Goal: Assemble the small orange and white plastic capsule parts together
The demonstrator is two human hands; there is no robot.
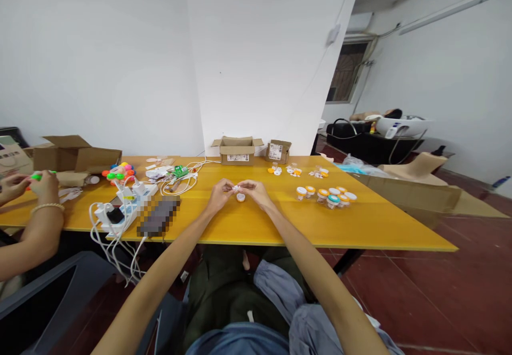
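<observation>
Above the yellow table point(208, 222), my left hand point(220, 194) and my right hand point(256, 192) meet with bent fingers. Pinched between their fingertips is a small white piece point(236, 188) with dark specks, too small to name. Just below it, a small round orange-and-white piece point(240, 198) rests on the table. To the right of my right hand stand several small clear cups with orange, white and teal lids point(333, 200). Behind them lie loose orange and white parts point(296, 172) in small groups.
A white power strip point(134, 206) with tangled cables and a dark pixelated device point(159, 216) lie left. At the back stand an open cardboard box point(237, 151) and a smaller box point(279, 151). Another person's hands point(44, 187) hold green pieces at far left, near colourful balls point(120, 174).
</observation>
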